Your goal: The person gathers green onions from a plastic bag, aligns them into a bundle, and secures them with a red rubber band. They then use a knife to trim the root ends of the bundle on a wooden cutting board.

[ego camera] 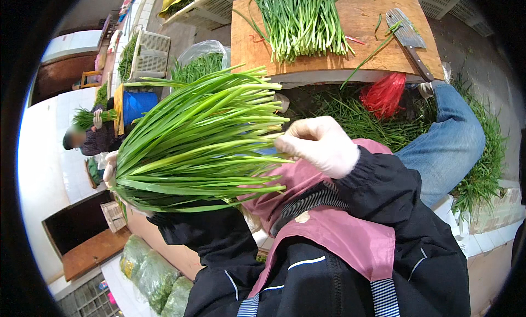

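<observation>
A large fanned bunch of garlic chives (197, 136) lies across my left forearm, with the pale cut ends pointing right. My left hand (110, 169), in a pale glove, grips it from the leafy side; most of that hand is hidden behind the leaves. At the stalk ends, my right hand (320, 146), also in a pale glove, has thumb and forefinger pinched on a stalk. A second pile of chives (304, 25) rests on the wooden board (365, 58) ahead. On the board's right side lies a cleaver (407, 33) with a dark handle, a few loose leaves across its blade.
Red plastic strips (383, 96) hang below the board's edge, above loose chive trimmings (370, 124) on the floor. A clear bag of greens (203, 64), a blue bucket (139, 105) and a plastic crate (151, 54) stand left. Another person (96, 130) holds greens. Bagged greens (152, 272) lie lower left.
</observation>
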Motion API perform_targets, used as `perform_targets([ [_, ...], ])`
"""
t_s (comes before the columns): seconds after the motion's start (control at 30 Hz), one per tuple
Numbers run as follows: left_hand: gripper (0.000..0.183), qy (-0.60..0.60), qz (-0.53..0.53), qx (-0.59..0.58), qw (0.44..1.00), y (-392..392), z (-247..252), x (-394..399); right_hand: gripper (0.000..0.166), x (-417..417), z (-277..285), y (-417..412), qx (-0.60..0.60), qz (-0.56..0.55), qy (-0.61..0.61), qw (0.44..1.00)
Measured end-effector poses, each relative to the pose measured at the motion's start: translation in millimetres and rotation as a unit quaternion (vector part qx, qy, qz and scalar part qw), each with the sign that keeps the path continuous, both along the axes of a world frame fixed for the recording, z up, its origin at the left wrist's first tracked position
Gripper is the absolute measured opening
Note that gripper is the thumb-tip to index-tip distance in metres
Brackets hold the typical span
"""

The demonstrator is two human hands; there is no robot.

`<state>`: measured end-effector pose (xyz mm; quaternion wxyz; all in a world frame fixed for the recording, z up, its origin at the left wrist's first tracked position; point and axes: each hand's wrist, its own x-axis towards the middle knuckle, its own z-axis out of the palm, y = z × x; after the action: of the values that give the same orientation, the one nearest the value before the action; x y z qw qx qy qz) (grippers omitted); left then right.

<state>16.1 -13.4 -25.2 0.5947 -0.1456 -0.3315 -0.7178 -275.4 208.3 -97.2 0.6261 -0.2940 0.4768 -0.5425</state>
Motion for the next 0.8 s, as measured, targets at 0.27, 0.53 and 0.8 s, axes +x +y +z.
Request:
perform_targets([
  [0.27, 0.037, 0.039, -0.134, -0.139, 0.980, -33.5, -31.0, -33.0, 0.022, -71.3, -67.7, 59.2, 0.221, 0.018, 0.513, 0.829],
  [0.53, 0.042, -0.053, 0.260, -0.403, 0.876, -90.5, -1.9, 35.8, 0.044, -20.8, -37.2, 6.2, -0.024, 0.052, -0.023, 0.998],
  [0.8, 0.028, -0.168, -0.009, -0.168, 0.971, 17.3, 11.5, -49.3, 0.039, 7.2, -21.3, -27.0, -0.107, -0.009, -0.245, 0.964],
])
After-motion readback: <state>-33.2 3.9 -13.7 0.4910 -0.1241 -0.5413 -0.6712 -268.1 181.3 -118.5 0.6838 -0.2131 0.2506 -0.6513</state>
